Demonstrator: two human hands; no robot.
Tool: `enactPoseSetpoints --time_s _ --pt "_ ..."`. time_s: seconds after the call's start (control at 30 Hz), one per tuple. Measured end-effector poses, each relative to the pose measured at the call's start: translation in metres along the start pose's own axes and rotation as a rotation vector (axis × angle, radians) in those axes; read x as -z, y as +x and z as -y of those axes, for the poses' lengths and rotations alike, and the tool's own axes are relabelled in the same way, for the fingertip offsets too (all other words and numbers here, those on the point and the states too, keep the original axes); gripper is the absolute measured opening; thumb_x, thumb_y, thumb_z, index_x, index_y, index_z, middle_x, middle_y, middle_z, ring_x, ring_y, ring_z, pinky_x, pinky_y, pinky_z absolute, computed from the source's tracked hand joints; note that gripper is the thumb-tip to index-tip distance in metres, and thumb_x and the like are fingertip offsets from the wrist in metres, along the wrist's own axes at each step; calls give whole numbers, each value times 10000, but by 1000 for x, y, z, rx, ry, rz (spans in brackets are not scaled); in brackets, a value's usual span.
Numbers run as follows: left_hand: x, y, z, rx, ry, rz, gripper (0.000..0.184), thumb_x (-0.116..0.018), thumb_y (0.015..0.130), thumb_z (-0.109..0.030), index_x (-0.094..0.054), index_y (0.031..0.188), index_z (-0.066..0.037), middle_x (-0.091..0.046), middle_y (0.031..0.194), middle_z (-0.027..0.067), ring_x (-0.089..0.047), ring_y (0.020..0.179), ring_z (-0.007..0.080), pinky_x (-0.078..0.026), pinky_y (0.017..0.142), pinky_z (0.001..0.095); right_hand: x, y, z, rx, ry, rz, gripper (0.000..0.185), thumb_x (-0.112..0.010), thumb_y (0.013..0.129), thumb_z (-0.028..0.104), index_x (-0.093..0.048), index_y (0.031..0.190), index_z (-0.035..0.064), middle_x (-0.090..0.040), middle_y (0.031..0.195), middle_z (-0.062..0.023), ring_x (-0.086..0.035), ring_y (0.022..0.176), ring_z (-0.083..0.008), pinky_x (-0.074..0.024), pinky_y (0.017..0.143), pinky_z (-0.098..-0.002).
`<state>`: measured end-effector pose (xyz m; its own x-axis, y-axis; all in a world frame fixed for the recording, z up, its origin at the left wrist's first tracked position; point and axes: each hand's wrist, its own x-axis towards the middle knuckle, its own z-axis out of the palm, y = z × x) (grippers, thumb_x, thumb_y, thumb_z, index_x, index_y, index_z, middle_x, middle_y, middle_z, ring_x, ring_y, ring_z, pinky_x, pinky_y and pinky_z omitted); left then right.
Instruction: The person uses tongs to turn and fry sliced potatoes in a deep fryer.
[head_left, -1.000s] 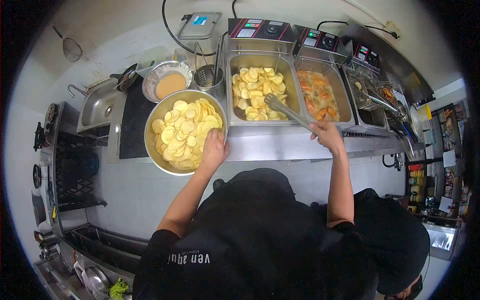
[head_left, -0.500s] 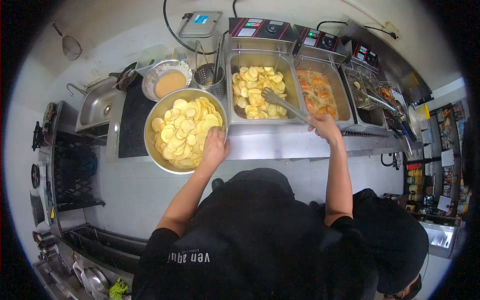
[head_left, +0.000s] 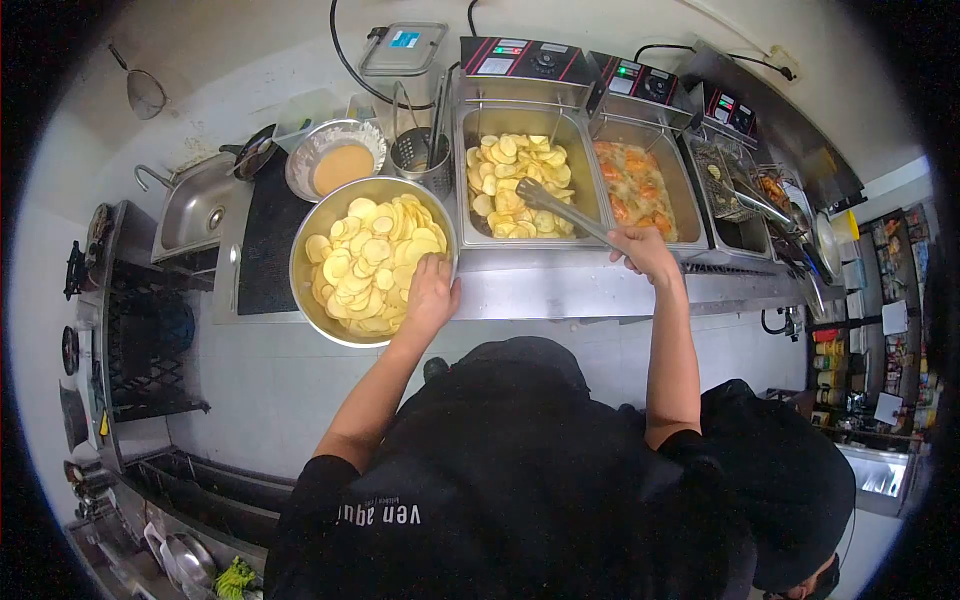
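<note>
My left hand (head_left: 431, 297) rests over the right rim of a large metal bowl (head_left: 303, 300), its fingertips at the pale potato slices (head_left: 375, 250) inside; what they hold, if anything, is hidden. Metal tongs (head_left: 570, 212) are gripped by their handle end in my right hand (head_left: 645, 252), in front of the fryers. The tips of the tongs lie over more potato slices (head_left: 510, 172) in the left fryer basin (head_left: 591, 230). Orange pieces (head_left: 640, 180) sit in bubbling oil in the middle fryer.
Behind the large bowl are a bowl of beige batter (head_left: 343, 168) and a perforated utensil holder (head_left: 420, 160). A sink (head_left: 205, 210) is at the left. Wire baskets (head_left: 722, 180) stand at the right. Another person in black (head_left: 780, 480) is close at the lower right.
The tongs' tips have shifted left over the slices in the left fryer, and my right hand has moved slightly left. My left hand stays at the bowl.
</note>
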<state>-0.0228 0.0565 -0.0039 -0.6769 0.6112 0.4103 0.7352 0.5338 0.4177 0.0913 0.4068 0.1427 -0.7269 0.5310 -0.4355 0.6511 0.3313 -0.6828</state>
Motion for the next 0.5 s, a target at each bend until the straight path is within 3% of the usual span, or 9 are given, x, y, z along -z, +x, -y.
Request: enactPoseSetpoints --time_s 0.27,0.47,0.5 --pt "-4 -1 2 -3 8 7 342 -714 762 -73 -598 1057 56 -570 1139 234 -544 1087 419 -485 924 484 -12 11 -7 65 98 20 278 -708 904 226 -741 1104 36 -673 699 -32 -481 514 -77 -360 452 -243" --pt "-4 -1 1 13 17 19 305 -702 780 -82 -603 1029 64 -572 1107 247 -545 1050 425 -469 937 472 31 -6 -16 77 245 -80 292 -716 906 227 -739 1122 32 -674 711 -28 -456 502 -67 -346 460 -236" --pt "-4 -1 2 3 10 21 305 -702 780 -82 -603 1029 64 -572 1107 247 -545 1050 425 -469 937 472 42 -3 -27 105 265 -107 323 -699 935 231 -709 1201 49 -650 696 -14 -405 462 -42 -262 412 -202"
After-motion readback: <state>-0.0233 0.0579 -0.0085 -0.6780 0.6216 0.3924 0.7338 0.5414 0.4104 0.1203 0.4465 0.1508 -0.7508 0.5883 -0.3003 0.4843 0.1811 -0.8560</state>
